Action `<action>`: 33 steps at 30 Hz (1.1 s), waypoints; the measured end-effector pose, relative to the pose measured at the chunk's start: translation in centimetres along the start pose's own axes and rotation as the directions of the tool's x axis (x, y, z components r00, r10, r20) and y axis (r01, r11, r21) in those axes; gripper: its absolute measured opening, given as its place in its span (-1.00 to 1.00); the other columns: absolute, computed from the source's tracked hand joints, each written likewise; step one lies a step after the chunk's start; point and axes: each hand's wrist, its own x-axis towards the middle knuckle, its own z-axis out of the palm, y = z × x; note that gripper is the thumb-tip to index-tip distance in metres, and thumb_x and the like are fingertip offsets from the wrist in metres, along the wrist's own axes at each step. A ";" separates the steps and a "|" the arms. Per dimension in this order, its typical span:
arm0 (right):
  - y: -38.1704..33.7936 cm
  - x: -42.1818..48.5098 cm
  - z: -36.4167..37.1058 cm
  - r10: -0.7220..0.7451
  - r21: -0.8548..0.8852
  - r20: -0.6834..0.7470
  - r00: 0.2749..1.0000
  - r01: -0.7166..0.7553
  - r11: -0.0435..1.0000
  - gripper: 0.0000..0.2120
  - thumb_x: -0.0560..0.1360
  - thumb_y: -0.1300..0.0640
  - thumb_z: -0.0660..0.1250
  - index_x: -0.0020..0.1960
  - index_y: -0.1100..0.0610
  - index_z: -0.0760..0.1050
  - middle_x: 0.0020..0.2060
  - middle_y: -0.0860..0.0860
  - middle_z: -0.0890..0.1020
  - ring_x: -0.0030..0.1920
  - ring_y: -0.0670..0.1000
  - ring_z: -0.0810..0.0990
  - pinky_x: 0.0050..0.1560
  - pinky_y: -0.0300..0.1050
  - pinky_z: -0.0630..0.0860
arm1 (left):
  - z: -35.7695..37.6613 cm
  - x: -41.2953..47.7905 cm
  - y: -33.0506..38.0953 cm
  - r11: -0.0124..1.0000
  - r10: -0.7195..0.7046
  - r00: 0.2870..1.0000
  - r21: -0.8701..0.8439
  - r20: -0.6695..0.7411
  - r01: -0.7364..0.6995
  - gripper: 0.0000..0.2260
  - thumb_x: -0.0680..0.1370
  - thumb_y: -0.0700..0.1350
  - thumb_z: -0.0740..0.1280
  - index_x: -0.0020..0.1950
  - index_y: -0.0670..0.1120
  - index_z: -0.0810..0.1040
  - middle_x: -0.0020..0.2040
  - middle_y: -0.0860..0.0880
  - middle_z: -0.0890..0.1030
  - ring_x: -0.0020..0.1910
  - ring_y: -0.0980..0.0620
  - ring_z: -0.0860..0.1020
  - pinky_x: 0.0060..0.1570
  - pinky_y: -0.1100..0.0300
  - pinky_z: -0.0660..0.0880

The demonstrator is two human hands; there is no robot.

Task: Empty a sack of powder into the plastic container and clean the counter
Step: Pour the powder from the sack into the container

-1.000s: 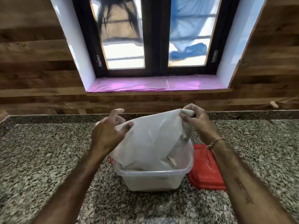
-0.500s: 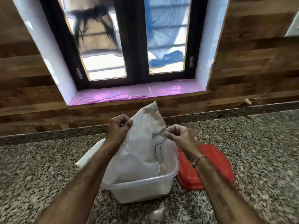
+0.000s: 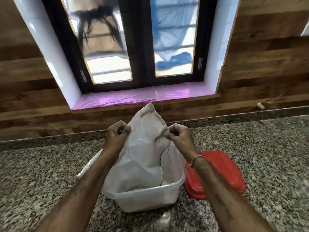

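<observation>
White plastic, thin and creased, is pinched on both sides: the left hand (image 3: pixel 117 137) nips the sack (image 3: pixel 143 154) at its left edge between thumb and curled fingers, and the right hand (image 3: pixel 179 137) nips the opposite edge the same way, a thread bracelet (image 3: pixel 195 160) on its wrist. A second ago the hands were wider apart, the left one half open over a slumped, rounded sack; now they have drawn close together and lifted, and the closed end of the sack stands in a peak above them. Below, the sack's mouth hangs down inside the plastic container (image 3: pixel 150 198), which sits on the granite counter (image 3: pixel 41 181) directly under the hands. Pale powder shows through the container's clear wall, filling much of it.

Raising the bottom end like this suggests the pour is nearly over and the hands are shaking out what clings inside; how much remains in the sack cannot be seen. A red lid (image 3: pixel 222 171) lies just to the right of the container, touching or nearly touching it. A faint dusting of powder (image 3: pixel 164 220) marks the counter in front of the container, so the wiping part of the task is still to come.
</observation>
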 end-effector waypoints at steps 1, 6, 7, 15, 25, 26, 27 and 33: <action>0.1 -0.1 0.2 -0.009 -0.019 -0.020 1.000 0.009 1.000 -0.87 0.42 0.09 0.56 -0.19 0.11 0.65 -0.26 0.03 0.72 -0.23 -0.05 0.65 -0.07 0.08 0.64 | 0.0 -0.1 0.0 1.000 0.002 1.000 0.021 -0.027 -0.001 -0.76 0.63 -0.22 0.38 -0.24 -0.13 0.50 -0.30 -0.12 0.47 -0.29 0.01 0.38 -0.26 0.15 0.34; 0.4 -1.6 -0.1 -0.021 0.038 0.073 0.997 0.018 0.999 -0.78 0.42 0.11 0.59 -0.25 0.20 0.60 -0.34 0.00 0.68 -0.30 -0.06 0.62 -0.21 -0.07 0.60 | -1.2 0.7 -0.5 0.978 0.048 0.989 0.209 -0.140 -0.017 -0.77 0.50 -0.04 0.41 -0.30 -0.07 0.48 -0.40 0.04 0.44 -0.36 0.02 0.34 -0.26 0.12 0.31; 0.5 -1.8 -0.5 0.006 0.133 0.119 0.993 -0.022 0.991 -0.80 0.45 0.19 0.56 -0.22 0.26 0.59 -0.33 0.02 0.66 -0.29 -0.09 0.60 -0.22 -0.16 0.57 | -1.4 0.8 -0.3 0.972 0.054 0.988 0.234 -0.142 -0.020 -0.77 0.47 0.02 0.40 -0.31 -0.04 0.47 -0.40 0.05 0.42 -0.36 0.02 0.34 -0.25 0.11 0.32; -1.9 -0.4 -0.8 0.026 0.190 0.117 0.993 -0.048 0.981 -0.85 0.48 0.08 0.54 -0.12 0.12 0.62 -0.21 0.03 0.68 -0.19 -0.04 0.61 -0.15 -0.09 0.56 | 0.8 0.0 0.5 0.926 0.140 0.990 0.358 -0.025 -0.122 -0.79 0.50 -0.13 0.42 -0.30 -0.11 0.48 -0.40 0.08 0.46 -0.35 0.08 0.39 -0.25 0.11 0.35; -2.3 -0.6 1.3 0.045 0.370 0.243 0.969 -0.136 0.919 -0.73 0.49 0.17 0.53 0.03 0.37 0.59 -0.14 0.14 0.69 -0.17 0.05 0.64 -0.15 -0.06 0.61 | 1.1 -0.9 1.4 0.861 0.194 0.978 0.490 -0.074 -0.134 -0.72 0.48 -0.18 0.47 -0.34 -0.08 0.42 -0.42 0.07 0.40 -0.37 0.06 0.36 -0.28 0.09 0.33; -2.6 -0.3 1.1 0.046 0.380 0.237 0.970 -0.136 0.915 -0.72 0.50 0.14 0.52 0.05 0.33 0.58 -0.16 0.13 0.68 -0.19 0.03 0.63 -0.18 -0.10 0.60 | 1.1 -0.9 1.7 0.837 0.211 0.976 0.527 -0.061 -0.148 -0.71 0.47 -0.18 0.49 -0.34 -0.08 0.41 -0.41 0.06 0.40 -0.37 0.07 0.36 -0.28 0.09 0.33; -2.9 0.1 0.8 0.045 0.373 0.215 0.976 -0.125 0.919 -0.73 0.50 0.13 0.52 0.05 0.29 0.57 -0.20 0.11 0.65 -0.24 -0.01 0.61 -0.23 -0.15 0.57 | 1.1 -1.0 1.9 0.805 0.237 0.971 0.568 -0.040 -0.173 -0.71 0.46 -0.18 0.50 -0.33 -0.07 0.41 -0.40 0.06 0.41 -0.36 0.09 0.38 -0.28 0.09 0.34; -4.3 2.4 -0.3 -0.093 0.054 0.136 0.986 0.086 0.995 -0.75 0.39 0.07 0.57 -0.22 0.13 0.51 -0.31 0.04 0.55 -0.25 -0.01 0.49 -0.23 -0.02 0.46 | 2.1 -1.7 3.4 0.630 0.375 0.922 0.703 0.098 -0.331 -0.70 0.49 -0.20 0.48 -0.27 -0.06 0.37 -0.31 0.05 0.44 -0.28 0.04 0.42 -0.31 0.08 0.39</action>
